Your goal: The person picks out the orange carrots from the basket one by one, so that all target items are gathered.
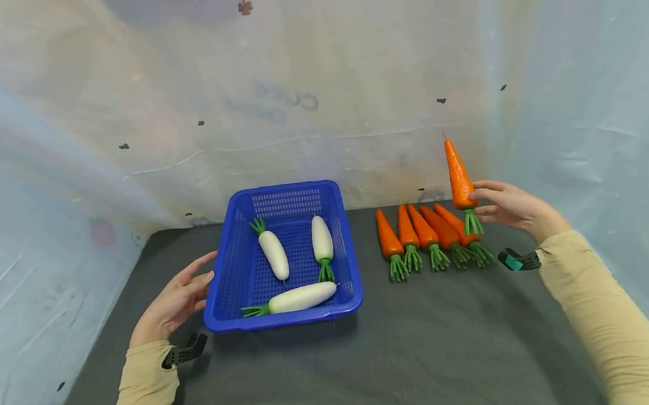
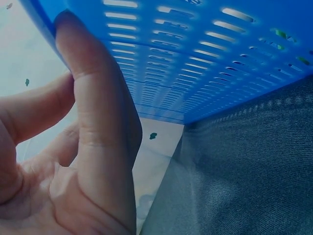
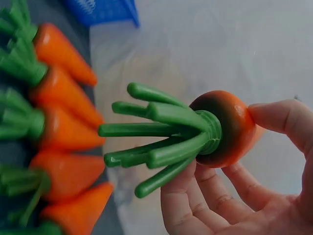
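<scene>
My right hand holds an orange carrot up by its thick end, thumb on one side and fingers on the other. Its tip points upward, and in the right wrist view the green stems face the camera. Just below and left, several more carrots lie in a row on the dark cloth. My left hand rests fingertips against the left side of a blue basket, its fingers fairly straight. Inside the basket lie three white radishes with green tops, spaced apart.
A dark grey cloth covers the table. Pale plastic sheeting hangs behind it and along both sides. The basket stands left of the carrot row, near the back edge.
</scene>
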{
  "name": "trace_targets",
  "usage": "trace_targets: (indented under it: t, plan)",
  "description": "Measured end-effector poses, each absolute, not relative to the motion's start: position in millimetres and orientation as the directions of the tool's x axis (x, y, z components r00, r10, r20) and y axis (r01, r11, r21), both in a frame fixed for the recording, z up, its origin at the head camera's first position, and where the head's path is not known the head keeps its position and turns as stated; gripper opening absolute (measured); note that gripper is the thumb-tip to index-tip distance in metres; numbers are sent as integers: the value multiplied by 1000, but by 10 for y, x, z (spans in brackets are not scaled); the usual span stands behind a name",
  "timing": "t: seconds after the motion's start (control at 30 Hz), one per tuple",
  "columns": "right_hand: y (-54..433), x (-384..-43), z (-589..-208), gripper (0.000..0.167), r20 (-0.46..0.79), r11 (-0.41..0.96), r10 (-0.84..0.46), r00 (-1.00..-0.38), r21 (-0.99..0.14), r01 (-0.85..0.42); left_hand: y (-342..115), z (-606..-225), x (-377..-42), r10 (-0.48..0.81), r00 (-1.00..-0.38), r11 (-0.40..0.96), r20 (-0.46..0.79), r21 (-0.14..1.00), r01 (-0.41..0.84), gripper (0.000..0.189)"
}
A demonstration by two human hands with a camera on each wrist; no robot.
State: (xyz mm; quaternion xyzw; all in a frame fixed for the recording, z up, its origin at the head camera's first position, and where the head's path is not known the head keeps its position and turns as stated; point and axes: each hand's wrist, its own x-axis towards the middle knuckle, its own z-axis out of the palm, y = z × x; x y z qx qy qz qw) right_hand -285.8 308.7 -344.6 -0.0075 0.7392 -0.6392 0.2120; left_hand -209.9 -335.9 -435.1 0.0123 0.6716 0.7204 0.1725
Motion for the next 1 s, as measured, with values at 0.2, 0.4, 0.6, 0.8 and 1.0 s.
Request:
trace_targets:
  t: [0.2, 0.4, 0.6, 0.8, 1.0]
  plan:
    - [3397, -2872, -3665, 77, -336, 222, -261, -905, -933, 282, -3358, -4336, -2076, 266, -938, -41, -224, 969, -243, 63]
    - [3687, -2888, -3817, 75, -348, 307, -255, -902, -914, 266, -3352, -4342, -2076, 264, -939, -18, -220, 972, -233, 63]
    - [3790, -2910, -3947, 74, -372, 373, -235, -898, -888, 270, -3373, -4358, -2088, 260, -940, -29, -220, 971, -236, 62]
    - [3799, -2902, -4113, 75, -428, 362, -222, -876, -871, 333, -3387, -4356, -2093, 266, -937, -35, -226, 969, -244, 62]
    - [3820, -2904, -4232, 72, -461, 368, -230, -857, -857, 362, -3380, -4352, -2098, 263, -937, -32, -231, 968, -248, 63]
